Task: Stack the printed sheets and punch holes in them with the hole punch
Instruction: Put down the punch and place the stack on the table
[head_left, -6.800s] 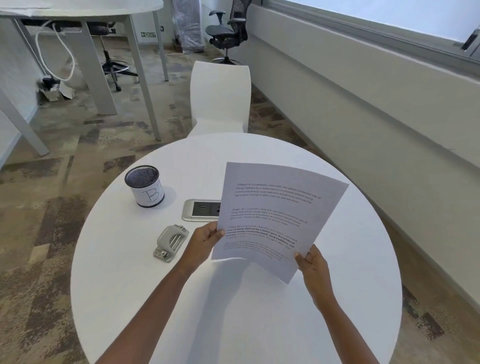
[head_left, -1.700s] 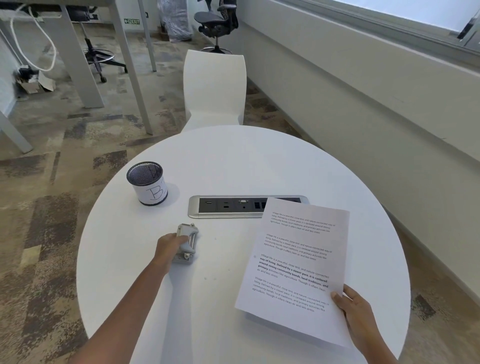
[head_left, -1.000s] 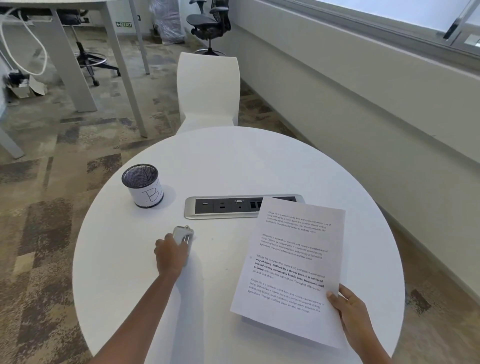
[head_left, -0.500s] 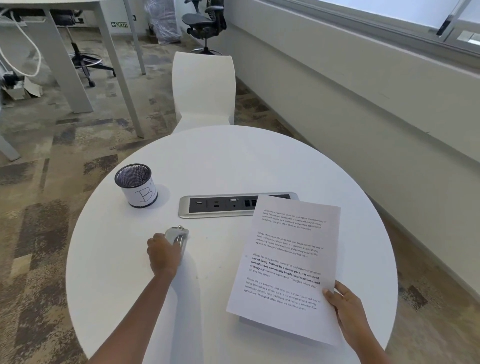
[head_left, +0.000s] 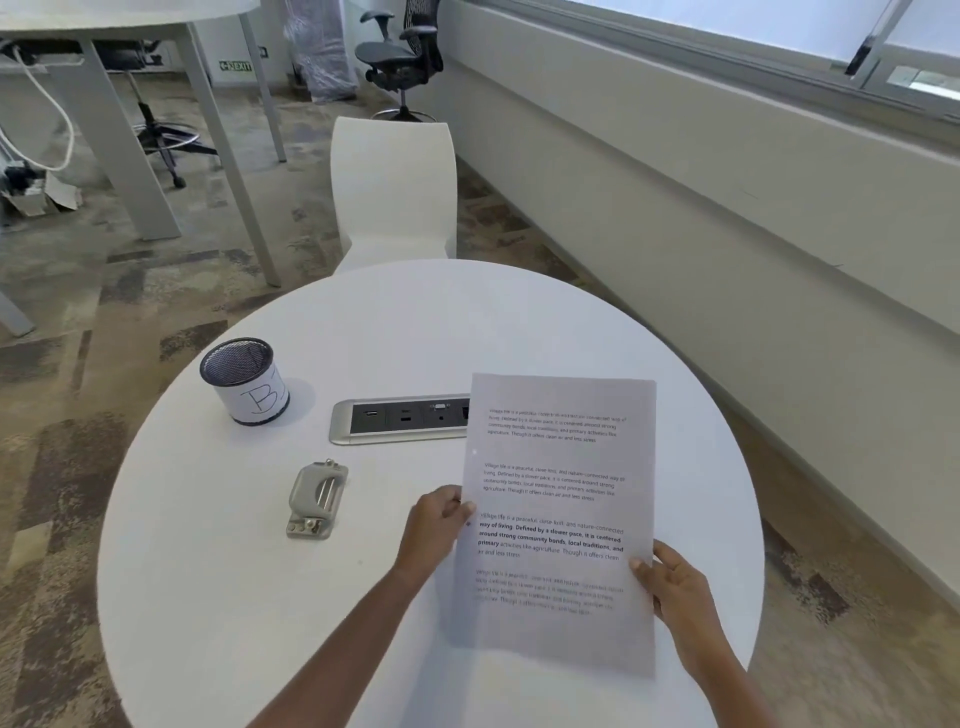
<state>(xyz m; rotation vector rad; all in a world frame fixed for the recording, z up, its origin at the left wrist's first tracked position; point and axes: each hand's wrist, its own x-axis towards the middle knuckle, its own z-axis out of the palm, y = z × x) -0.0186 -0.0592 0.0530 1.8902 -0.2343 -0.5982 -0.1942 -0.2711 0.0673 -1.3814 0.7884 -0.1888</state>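
The printed sheets (head_left: 561, 519) are being held by both hands. Their left edge is being pinched by the left hand (head_left: 435, 525), the thumb lying on the printed face and the other fingers behind the paper. The right edge, a little lower, is being gripped by the right hand (head_left: 672, 582) in the same manner, thumb on the front. The sheets are being kept as one pile, printed side turned up to the person, and are being raised at a slant over the tabletop (head_left: 208, 597), where a shadow is being thrown under them. How many sheets are being held cannot be told.

To the left of the left hand, the hole punch (head_left: 316, 499) is lying on the tabletop, apart from the hand and touched by nothing. Beyond the hands, a socket panel (head_left: 400, 420) is being covered at its right end by the top of the sheets. Farther left, a mesh cup (head_left: 244, 382) marked with a letter B is standing upright. Past the tabletop, a white chair (head_left: 395, 192) is standing.
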